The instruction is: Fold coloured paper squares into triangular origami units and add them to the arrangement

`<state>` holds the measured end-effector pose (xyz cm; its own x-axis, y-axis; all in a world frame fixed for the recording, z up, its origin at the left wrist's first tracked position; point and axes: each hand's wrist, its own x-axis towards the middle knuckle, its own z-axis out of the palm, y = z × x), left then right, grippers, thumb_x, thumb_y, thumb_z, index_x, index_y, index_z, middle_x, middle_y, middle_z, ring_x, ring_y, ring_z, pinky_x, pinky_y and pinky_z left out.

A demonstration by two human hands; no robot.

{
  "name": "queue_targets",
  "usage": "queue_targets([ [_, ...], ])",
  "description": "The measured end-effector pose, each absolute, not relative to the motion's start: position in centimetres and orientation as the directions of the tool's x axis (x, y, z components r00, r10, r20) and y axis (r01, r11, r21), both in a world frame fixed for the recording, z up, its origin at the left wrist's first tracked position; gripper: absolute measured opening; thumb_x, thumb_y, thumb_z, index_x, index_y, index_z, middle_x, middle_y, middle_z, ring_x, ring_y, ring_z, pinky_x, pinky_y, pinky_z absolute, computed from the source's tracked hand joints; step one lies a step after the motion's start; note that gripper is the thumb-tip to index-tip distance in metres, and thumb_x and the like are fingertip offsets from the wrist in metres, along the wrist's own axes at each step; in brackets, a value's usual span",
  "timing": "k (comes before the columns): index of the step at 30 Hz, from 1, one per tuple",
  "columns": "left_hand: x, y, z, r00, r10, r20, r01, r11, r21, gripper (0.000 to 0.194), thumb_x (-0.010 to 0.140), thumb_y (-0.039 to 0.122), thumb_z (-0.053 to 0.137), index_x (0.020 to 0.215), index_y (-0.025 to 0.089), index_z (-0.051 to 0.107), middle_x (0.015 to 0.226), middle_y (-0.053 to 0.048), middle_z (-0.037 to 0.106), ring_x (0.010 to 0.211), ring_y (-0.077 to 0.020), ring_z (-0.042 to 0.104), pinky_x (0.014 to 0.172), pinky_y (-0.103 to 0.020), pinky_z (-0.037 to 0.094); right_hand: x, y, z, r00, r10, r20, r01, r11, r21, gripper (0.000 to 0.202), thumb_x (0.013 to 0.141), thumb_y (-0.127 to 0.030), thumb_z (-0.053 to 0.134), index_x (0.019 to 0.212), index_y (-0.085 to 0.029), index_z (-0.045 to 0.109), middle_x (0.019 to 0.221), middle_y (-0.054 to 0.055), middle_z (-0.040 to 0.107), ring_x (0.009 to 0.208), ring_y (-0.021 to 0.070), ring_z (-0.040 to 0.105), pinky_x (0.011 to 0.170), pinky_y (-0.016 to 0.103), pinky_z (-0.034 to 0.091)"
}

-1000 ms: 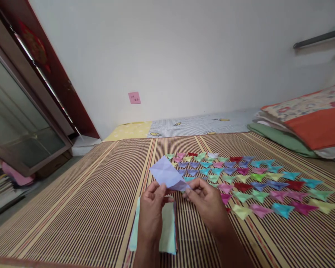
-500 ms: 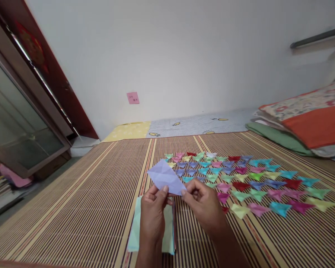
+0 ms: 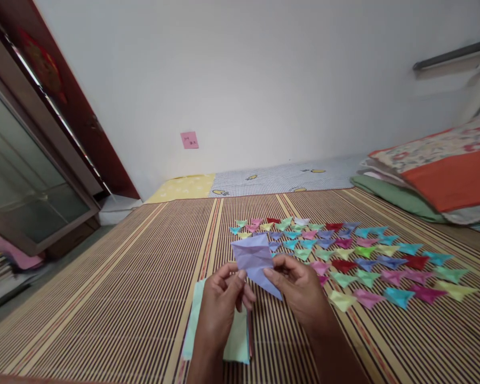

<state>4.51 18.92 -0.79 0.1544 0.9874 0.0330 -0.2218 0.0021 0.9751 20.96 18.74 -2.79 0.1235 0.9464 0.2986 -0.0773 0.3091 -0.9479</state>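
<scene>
A creased sheet of purple origami paper [image 3: 256,258] is held up between both hands above the mat. My left hand [image 3: 226,290] pinches its lower left edge between thumb and fingers. On the other side, my right hand [image 3: 298,285] grips the right edge, thumb in front. The sheet's lower corner hangs down between the hands. Beneath my left hand and wrist lies a stack of paper squares [image 3: 236,341], pale green on top and partly hidden. Beyond and right of my right hand, rows of small folded paper shapes [image 3: 368,278] in many colours cover the mat.
The striped bamboo mat [image 3: 116,288] lies under everything. Folded bedding [image 3: 452,184] is piled at the right. A patterned cloth [image 3: 280,178] runs along the white wall, which bears a pink note [image 3: 189,140]. A glass-panelled cabinet [image 3: 28,176] stands at the left.
The purple paper has turned and shifted right, and its lower corner now points down to the right. My right hand has moved slightly right and grips higher along its edge.
</scene>
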Motion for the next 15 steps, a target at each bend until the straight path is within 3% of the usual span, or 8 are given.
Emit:
queue_targets([
  [3, 4.7, 18.5, -0.4, 0.305, 0.951, -0.043, -0.365, 0.158, 0.917, 0.046, 0.077, 0.054, 0.082, 0.097, 0.016, 0.066, 0.069, -0.009, 0.076, 0.046, -0.0165, 0.066, 0.044, -0.021, 0.043, 21.3, 18.7, -2.6, 0.146, 0.918, 0.369, -0.051, 0.380, -0.924, 0.015, 0.086, -0.032, 0.073, 0.079, -0.021, 0.067, 0.074, -0.001, 0.061, 0.072, 0.0175, 0.059, 0.068, 0.029, 0.048],
  [8, 5.2, 18.3, 0.0, 0.406, 0.912, -0.059, -0.520, 0.283, 0.806, 0.049, 0.074, 0.063, 0.080, 0.089, 0.017, 0.072, 0.075, -0.010, 0.074, 0.063, -0.0235, 0.074, 0.047, -0.024, 0.049, 22.4, 18.2, -1.5, 0.072, 0.823, 0.563, 0.043, 0.561, -0.827, 0.008, 0.089, -0.021, 0.067, 0.083, -0.023, 0.073, 0.099, 0.006, 0.069, 0.101, 0.0241, 0.066, 0.088, 0.037, 0.051],
  [13, 5.7, 18.6, -0.4, 0.295, 0.947, -0.129, -0.550, 0.279, 0.787, 0.037, 0.063, 0.040, 0.095, 0.075, 0.012, 0.074, 0.066, -0.004, 0.070, 0.056, -0.0119, 0.063, 0.053, -0.020, 0.048, 22.6, 17.8, -1.0, -0.029, 0.845, 0.533, 0.165, 0.530, -0.832, 0.017, 0.089, -0.015, 0.063, 0.083, -0.026, 0.074, 0.111, 0.006, 0.070, 0.107, 0.0249, 0.066, 0.095, 0.042, 0.051],
  [15, 5.9, 18.7, -0.5, 0.265, 0.954, -0.140, -0.580, 0.273, 0.767, 0.039, 0.055, 0.028, 0.099, 0.081, 0.013, 0.074, 0.066, -0.001, 0.070, 0.058, -0.0111, 0.064, 0.057, -0.020, 0.050, 22.4, 17.8, -1.0, -0.037, 0.845, 0.533, 0.176, 0.531, -0.829, 0.018, 0.089, -0.014, 0.062, 0.083, -0.026, 0.074, 0.113, 0.006, 0.070, 0.108, 0.0252, 0.066, 0.096, 0.042, 0.051],
])
